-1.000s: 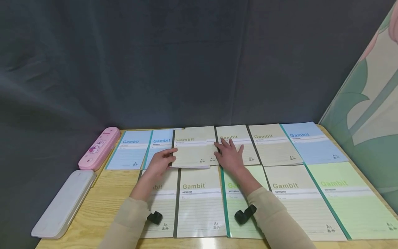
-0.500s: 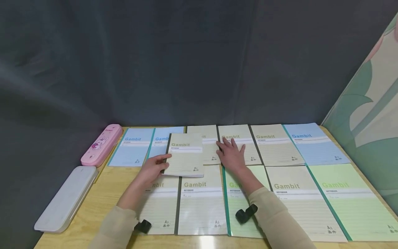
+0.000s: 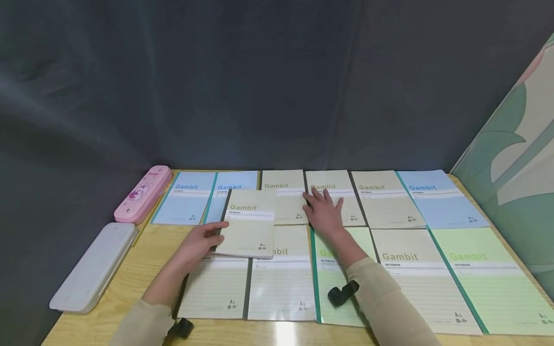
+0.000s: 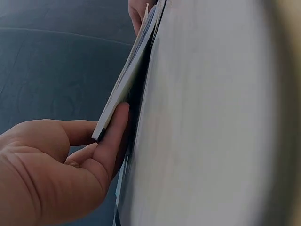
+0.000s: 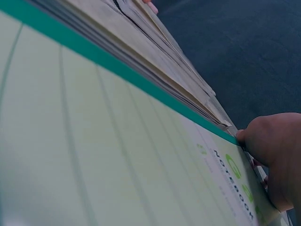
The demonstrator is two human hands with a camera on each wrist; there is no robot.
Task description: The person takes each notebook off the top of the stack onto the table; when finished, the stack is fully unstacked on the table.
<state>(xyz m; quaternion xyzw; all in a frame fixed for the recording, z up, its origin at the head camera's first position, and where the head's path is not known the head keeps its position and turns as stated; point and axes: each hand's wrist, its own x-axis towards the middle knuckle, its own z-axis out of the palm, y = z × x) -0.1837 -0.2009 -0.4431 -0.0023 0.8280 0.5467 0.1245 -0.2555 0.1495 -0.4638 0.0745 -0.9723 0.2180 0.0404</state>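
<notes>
My left hand point(image 3: 196, 245) pinches a beige Gambit notebook point(image 3: 251, 228) by its dark spine. In the left wrist view, fingers of the left hand point(image 4: 56, 165) lie on both faces of the notebook point(image 4: 120, 92), which slants above another cover. It overlaps a blue notebook point(image 3: 235, 178) and two beige ones in the front row. With fingers spread, my right hand point(image 3: 324, 214) rests on a beige notebook point(image 3: 335, 180) in the back row, at its spine. A green notebook point(image 5: 117, 136) fills much of the right wrist view, with the right hand point(image 5: 275, 153) beyond it.
More notebooks lie in two rows: blue point(image 3: 437, 197) at back right, green point(image 3: 489, 278) at front right, beige point(image 3: 415, 288) beside it. A pink pencil case point(image 3: 143, 194) and a white case point(image 3: 93, 269) stand left on the wooden table point(image 3: 134, 288). Dark cloth point(image 3: 277, 86) hangs behind.
My left hand has drawn the beige notebook toward me and slightly left, off the back row, uncovering the beige notebook behind it. The right hand has stayed nearly in place.
</notes>
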